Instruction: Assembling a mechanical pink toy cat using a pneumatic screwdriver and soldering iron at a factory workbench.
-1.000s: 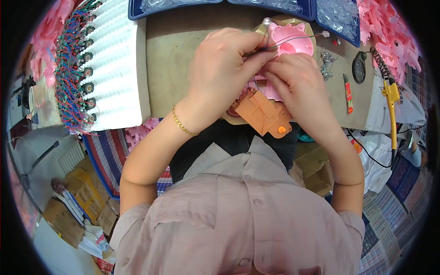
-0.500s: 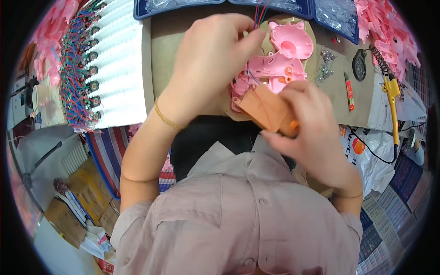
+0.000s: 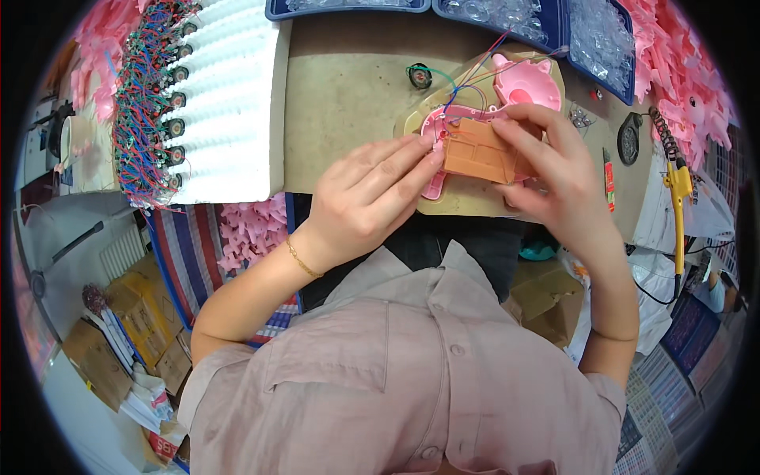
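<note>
A pink plastic shell (image 3: pixel 432 187) lies on a tan board (image 3: pixel 467 207) at the table's front edge, its round, eared end (image 3: pixel 526 82) toward the back. My right hand (image 3: pixel 558 162) grips an orange-brown rectangular box (image 3: pixel 480 152) with ribbed compartments, over the shell's middle. My left hand (image 3: pixel 368 190) has its fingers pressed together at the shell's left edge, beside the box; what is between the fingertips is hidden. Thin red and blue wires (image 3: pixel 483 63) rise from the shell. A green wire runs to a small round black speaker (image 3: pixel 419 76) lying behind it.
White ridged foam (image 3: pixel 237 103) on the left holds several speakers with tangled wires (image 3: pixel 146 119). Blue trays (image 3: pixel 598 39) of clear plastic parts line the back. At right are a black round stand (image 3: pixel 629 138), a red tube (image 3: pixel 609 180), a yellow-handled soldering iron (image 3: pixel 678 190) and piled pink parts (image 3: pixel 681 87).
My left hand has come down from the raised wires to the shell's left edge. The box has turned and sits flatter over the shell. The speaker has come into sight.
</note>
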